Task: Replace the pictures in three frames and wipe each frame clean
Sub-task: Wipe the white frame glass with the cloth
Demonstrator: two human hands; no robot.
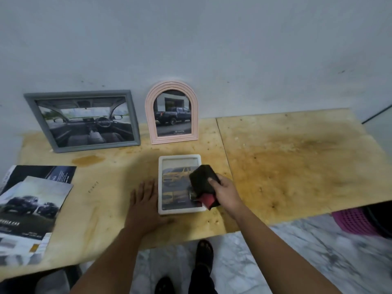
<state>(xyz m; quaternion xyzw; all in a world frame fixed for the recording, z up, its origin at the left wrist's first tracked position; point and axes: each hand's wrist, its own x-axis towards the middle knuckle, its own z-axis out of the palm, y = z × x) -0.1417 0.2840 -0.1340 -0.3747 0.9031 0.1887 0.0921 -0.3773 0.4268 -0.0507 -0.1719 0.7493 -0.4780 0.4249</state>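
A white rectangular frame [179, 159] lies flat on the plywood table [297, 166] and holds a picture of a yellow car. My right hand [226, 193] grips a black and red cloth [203, 185] that lies over the frame's right side. My left hand [145, 201] rests flat on the table with its fingers straight, touching the frame's left edge. A grey frame [81, 119] with a car interior picture leans on the wall at the back left. Beside it stands a pink arched frame [172, 112] with a dark pickup picture.
Loose car pictures and brochures [31, 204] lie in a pile at the table's left end. A pink basket [356, 221] sits on the marble floor under the right side. My feet [203, 251] stand below the front edge of the table.
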